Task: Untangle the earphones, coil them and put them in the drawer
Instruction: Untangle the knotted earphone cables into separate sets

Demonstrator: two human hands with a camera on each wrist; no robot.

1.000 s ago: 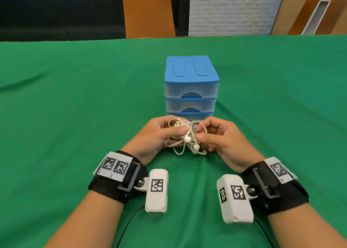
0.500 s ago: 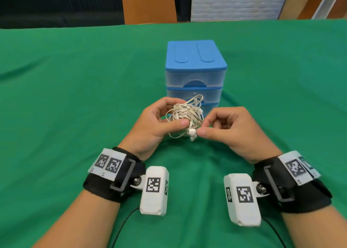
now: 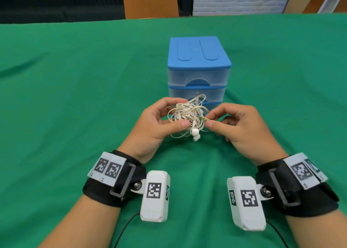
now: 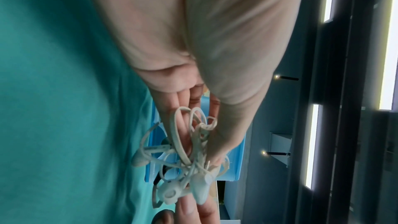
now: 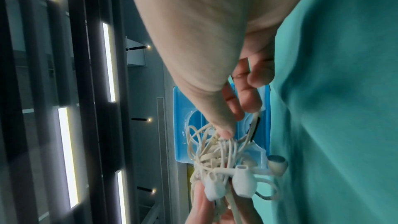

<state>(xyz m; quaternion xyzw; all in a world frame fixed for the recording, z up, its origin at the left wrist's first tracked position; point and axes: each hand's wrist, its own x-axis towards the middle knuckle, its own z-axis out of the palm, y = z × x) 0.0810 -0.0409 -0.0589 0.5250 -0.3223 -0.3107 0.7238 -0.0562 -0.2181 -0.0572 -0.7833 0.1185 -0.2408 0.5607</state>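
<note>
A tangled ball of white earphones (image 3: 187,116) hangs in the air just in front of the blue drawer unit (image 3: 199,65). My left hand (image 3: 159,124) grips the tangle between thumb and fingers. My right hand (image 3: 234,124) pinches a strand and a small plug end at the tangle's right side. Two earbuds dangle below (image 3: 195,133). The left wrist view shows the earphones (image 4: 189,159) against my fingers. In the right wrist view, the earphones (image 5: 226,164) hang under my thumb. All three drawers look shut.
A green cloth covers the table (image 3: 75,97). An orange chair (image 3: 150,2) stands beyond the far edge. Black cables run from the wrist cameras toward me (image 3: 125,227).
Both hands have lifted the tangle higher and nearer the drawer unit. My right hand has shifted its pinch to a strand at the right side and drawn slightly away.
</note>
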